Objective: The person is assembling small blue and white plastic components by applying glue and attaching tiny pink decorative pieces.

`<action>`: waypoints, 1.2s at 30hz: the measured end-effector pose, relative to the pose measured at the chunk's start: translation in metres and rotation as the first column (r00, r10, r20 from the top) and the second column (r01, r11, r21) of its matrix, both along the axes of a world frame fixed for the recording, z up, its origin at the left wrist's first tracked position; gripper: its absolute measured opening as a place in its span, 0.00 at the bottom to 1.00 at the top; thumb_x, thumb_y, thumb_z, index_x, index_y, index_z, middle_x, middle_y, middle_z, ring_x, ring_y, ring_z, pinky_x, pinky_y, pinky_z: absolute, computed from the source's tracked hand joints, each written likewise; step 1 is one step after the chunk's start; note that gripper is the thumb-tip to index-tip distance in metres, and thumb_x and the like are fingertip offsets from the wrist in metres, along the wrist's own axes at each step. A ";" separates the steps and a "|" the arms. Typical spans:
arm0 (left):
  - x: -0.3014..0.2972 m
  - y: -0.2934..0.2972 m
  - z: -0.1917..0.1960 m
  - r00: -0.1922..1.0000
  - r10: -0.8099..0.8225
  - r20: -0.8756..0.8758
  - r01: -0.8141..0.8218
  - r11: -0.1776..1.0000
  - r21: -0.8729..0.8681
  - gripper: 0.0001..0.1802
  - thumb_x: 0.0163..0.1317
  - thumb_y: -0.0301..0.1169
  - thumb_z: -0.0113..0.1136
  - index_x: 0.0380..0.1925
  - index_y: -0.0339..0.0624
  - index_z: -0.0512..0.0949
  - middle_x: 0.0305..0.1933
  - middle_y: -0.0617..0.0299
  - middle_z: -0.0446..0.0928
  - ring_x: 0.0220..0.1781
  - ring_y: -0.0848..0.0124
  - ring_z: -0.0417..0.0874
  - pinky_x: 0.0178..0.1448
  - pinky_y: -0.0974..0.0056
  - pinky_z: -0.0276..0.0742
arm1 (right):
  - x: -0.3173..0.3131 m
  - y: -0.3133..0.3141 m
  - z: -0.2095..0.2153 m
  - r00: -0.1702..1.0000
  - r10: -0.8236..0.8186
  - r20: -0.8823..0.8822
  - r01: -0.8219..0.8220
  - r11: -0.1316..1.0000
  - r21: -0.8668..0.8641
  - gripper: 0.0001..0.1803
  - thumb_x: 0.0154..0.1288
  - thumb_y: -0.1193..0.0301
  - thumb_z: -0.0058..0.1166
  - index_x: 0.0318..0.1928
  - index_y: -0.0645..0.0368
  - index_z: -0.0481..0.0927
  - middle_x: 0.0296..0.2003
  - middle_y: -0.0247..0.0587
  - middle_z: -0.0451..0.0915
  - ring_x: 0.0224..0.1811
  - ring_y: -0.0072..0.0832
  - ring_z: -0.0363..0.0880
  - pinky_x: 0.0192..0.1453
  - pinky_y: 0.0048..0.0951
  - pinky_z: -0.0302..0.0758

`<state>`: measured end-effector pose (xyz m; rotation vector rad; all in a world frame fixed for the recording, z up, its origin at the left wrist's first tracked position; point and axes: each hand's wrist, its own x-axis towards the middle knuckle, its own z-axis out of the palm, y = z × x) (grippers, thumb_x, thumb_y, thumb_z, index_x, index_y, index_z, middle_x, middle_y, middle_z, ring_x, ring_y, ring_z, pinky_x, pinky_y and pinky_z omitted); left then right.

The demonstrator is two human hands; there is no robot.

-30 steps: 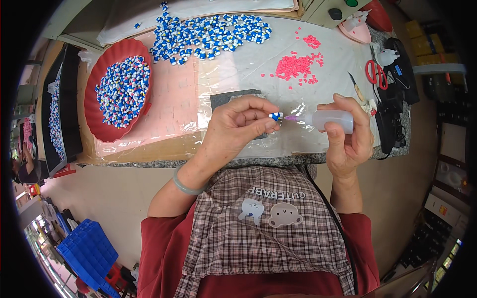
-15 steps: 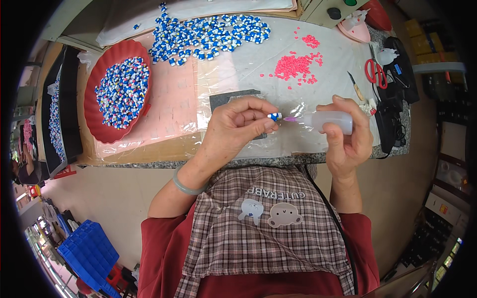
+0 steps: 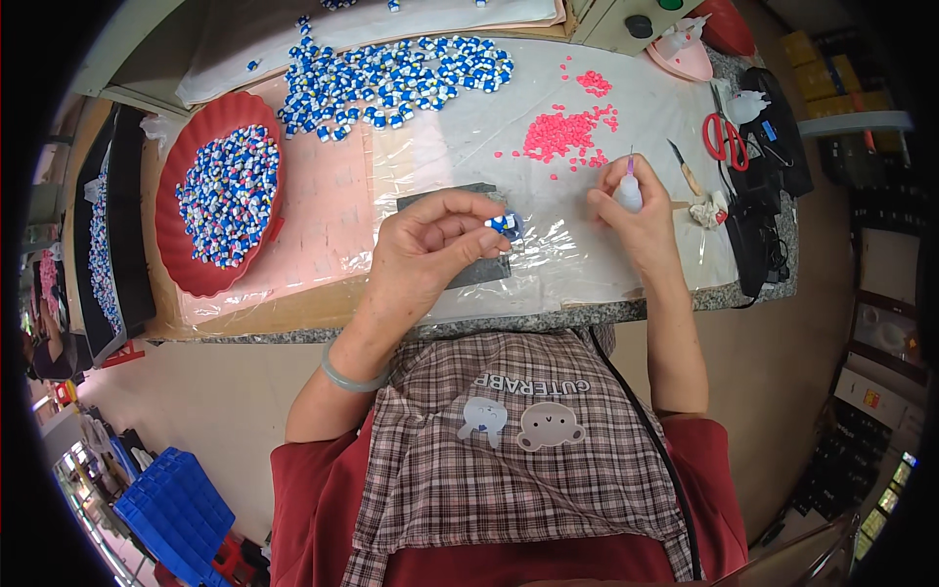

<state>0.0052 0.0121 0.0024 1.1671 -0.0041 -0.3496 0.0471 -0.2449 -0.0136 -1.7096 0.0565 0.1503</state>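
Note:
Between thumb and fingertips, my left hand pinches a small blue-and-white figure piece. It is raised above a dark flat slab, partly hidden by the hand. Off to the right, my right hand is wrapped round a translucent squeeze bottle, its thin purple needle tip upward and apart from the piece. Beyond the right hand lie many tiny pink pieces in a loose heap. A spread of similar blue-and-white pieces covers the far left of the table.
A red scalloped bowl full of blue-and-white pieces stands at left. On the right lie red-handled scissors, a knife, a crumpled whitish lump and a pink dish. Clear plastic sheeting covers the tabletop.
My right hand has drawn the bottle away from the piece and turned its tip from pointing left to pointing up. The left hand still holds the piece, now tilted differently.

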 end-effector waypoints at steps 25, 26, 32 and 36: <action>-0.002 0.004 -0.002 1.000 -0.021 0.009 0.021 1.000 -0.015 0.13 0.63 0.20 0.59 0.47 0.29 0.75 0.42 0.55 0.80 0.43 0.72 0.83 0.50 0.71 0.81 | 0.022 -0.004 0.007 0.900 0.341 0.272 -0.055 0.707 -0.705 0.10 0.54 0.78 0.63 0.38 0.65 0.82 0.32 0.47 0.82 0.34 0.40 0.82 0.41 0.33 0.75; -0.002 0.003 -0.002 1.000 0.000 0.019 0.001 1.000 -0.006 0.12 0.63 0.20 0.60 0.46 0.29 0.76 0.41 0.55 0.81 0.42 0.71 0.84 0.48 0.70 0.81 | 0.022 -0.006 0.008 0.896 0.347 0.276 -0.054 0.703 -0.709 0.10 0.54 0.79 0.62 0.39 0.65 0.82 0.33 0.46 0.82 0.34 0.39 0.82 0.41 0.32 0.75; -0.001 0.006 0.001 1.000 0.025 0.013 -0.025 1.000 0.000 0.12 0.63 0.19 0.60 0.46 0.29 0.76 0.41 0.54 0.81 0.42 0.71 0.84 0.48 0.70 0.82 | 0.017 0.000 0.005 0.861 0.407 0.306 -0.060 0.678 -0.733 0.09 0.54 0.81 0.61 0.38 0.64 0.82 0.33 0.44 0.80 0.34 0.39 0.81 0.41 0.33 0.75; -0.001 0.010 0.000 0.999 0.018 0.041 -0.019 1.000 0.020 0.13 0.63 0.19 0.59 0.47 0.28 0.75 0.43 0.54 0.81 0.43 0.70 0.84 0.50 0.69 0.81 | 0.013 0.007 0.007 0.869 0.413 0.274 -0.056 0.631 -0.773 0.07 0.54 0.79 0.62 0.36 0.63 0.80 0.32 0.45 0.78 0.34 0.41 0.79 0.40 0.37 0.74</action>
